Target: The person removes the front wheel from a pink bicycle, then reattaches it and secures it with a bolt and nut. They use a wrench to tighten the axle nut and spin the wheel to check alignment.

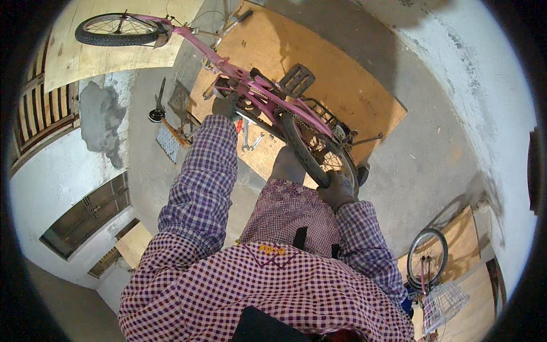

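Observation:
A pink bicycle point(228, 67) stretches diagonally before me, one wheel point(118, 29) at the far upper left. Its nearer wheel point(302, 149) is by my right leg. My right hand point(337, 191) is closed around this wheel's tyre. Close to the crank area, my left hand point(226, 106) looks closed; its fingers are mostly hidden, so what it grips is unclear. A black pedal point(297, 80) sticks out on the frame's far side. Below the frame lie a wrench point(245, 135), a second wrench point(257, 141) and a red-handled tool point(239, 125).
A brown board point(353, 74) lies under the bicycle on the grey concrete floor point(433, 114). To the left rest a detached saddle-like part point(168, 142) and a crank with chainring point(156, 114). Another bicycle with a white basket point(445, 305) stands lower right, near the white wall point(501, 114).

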